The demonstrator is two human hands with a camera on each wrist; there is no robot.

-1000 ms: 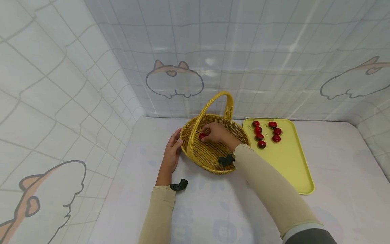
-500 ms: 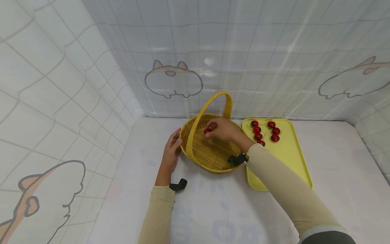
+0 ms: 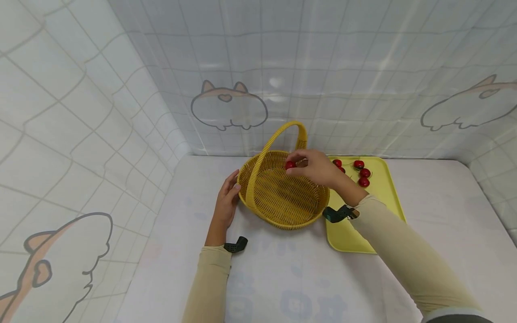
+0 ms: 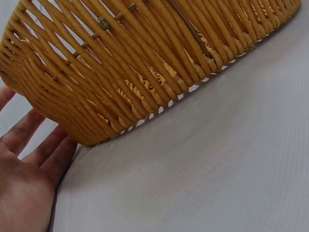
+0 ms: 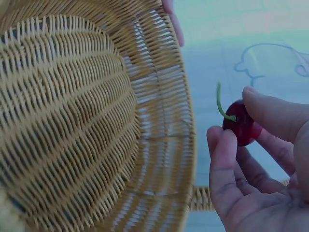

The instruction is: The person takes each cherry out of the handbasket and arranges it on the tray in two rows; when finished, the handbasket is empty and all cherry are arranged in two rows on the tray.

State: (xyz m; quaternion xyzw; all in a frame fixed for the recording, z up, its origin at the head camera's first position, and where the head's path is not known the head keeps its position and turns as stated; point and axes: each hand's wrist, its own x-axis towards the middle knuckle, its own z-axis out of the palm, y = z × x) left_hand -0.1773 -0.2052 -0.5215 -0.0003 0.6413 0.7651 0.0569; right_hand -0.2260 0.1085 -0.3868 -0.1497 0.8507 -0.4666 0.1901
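Observation:
A yellow wicker basket [image 3: 282, 197] with a tall arched handle stands on the table; bare weave shows inside it. At its left side my left hand [image 3: 227, 202] rests against the outer wall, thumb by the rim. Those fingers [image 4: 24, 133] look fairly straight in the left wrist view. Over the basket's back right part, my right hand [image 3: 315, 168] pinches a dark red cherry [image 5: 243, 123] with a green stem between thumb and fingers. More cherries [image 3: 364, 182] lie on a yellow tray [image 3: 383, 206] right of the basket, some hidden by the right hand and forearm.
The table [image 3: 274, 269] has a pale cloth with faint print. A grid-patterned curtain [image 3: 343, 89] with cartoon animals hangs close behind the basket and tray, and a similar one is at the left. The basket handle [image 3: 258, 166] arches up left of the right hand.
My right hand has moved right and away from the basket's inside, carrying the cherry towards the tray side. The left hand and basket have stayed in place.

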